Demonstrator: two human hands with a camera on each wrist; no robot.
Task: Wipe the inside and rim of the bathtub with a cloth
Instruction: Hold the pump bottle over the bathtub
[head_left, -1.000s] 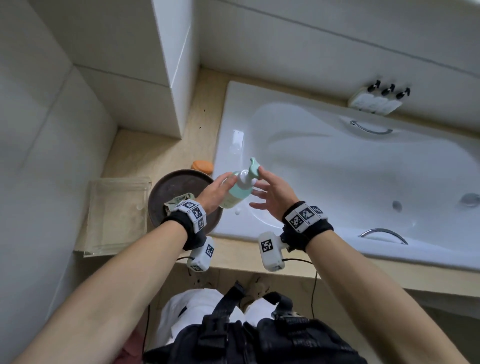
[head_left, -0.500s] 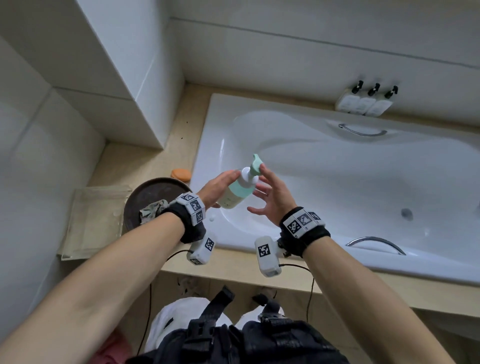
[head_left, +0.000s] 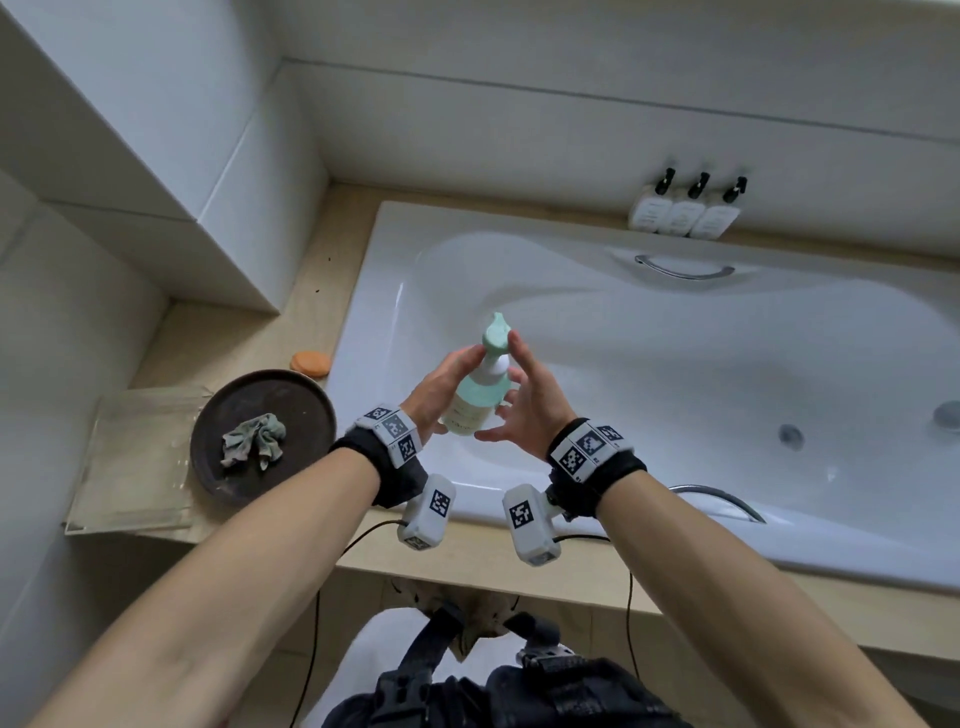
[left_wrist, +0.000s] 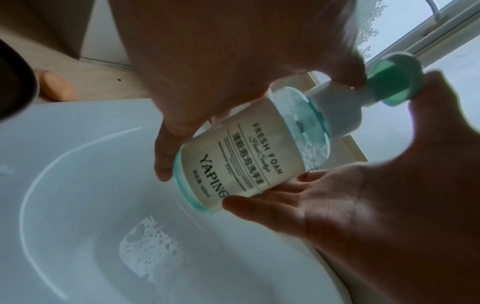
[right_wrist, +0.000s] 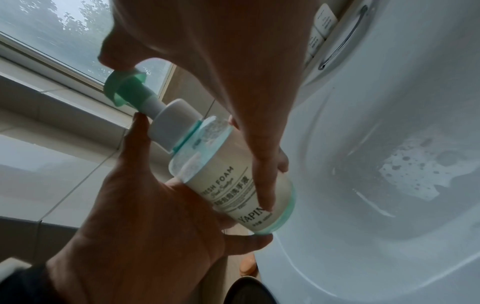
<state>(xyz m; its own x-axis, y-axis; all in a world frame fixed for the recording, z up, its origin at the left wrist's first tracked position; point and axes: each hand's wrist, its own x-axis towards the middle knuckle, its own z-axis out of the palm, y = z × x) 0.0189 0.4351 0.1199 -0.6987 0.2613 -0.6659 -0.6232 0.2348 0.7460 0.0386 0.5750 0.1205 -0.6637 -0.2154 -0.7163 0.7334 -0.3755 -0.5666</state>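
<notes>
Raised since earlier: foam bottle (head_left: 475, 395), now more upright over bathtub (head_left: 675, 364). Cloth (head_left: 254, 439): crumpled on dark plate (head_left: 218, 415), left counter; soft, light, pinch anywhere. Left hand (head_left: 441, 387) grips bottle; right hand (head_left: 530, 400) steadies it, fingers loosely spread.

Head view high over bathtub (head_left: 675, 364); both wrist views close, sharing bottle (left_wrist: 249, 156).

The white bathtub basin (head_left: 675, 374) lies open across the frame's centre and right, apart from a foam patch (left_wrist: 148, 253) on its floor. The beige ledge (head_left: 228, 338) at left carries a round dark tray (head_left: 306, 400), a crumpled grey-green cloth (head_left: 254, 439) and an orange soap bar (head_left: 310, 362). Three white pump bottles (head_left: 680, 213) occupy the upper-right ledge.
</notes>
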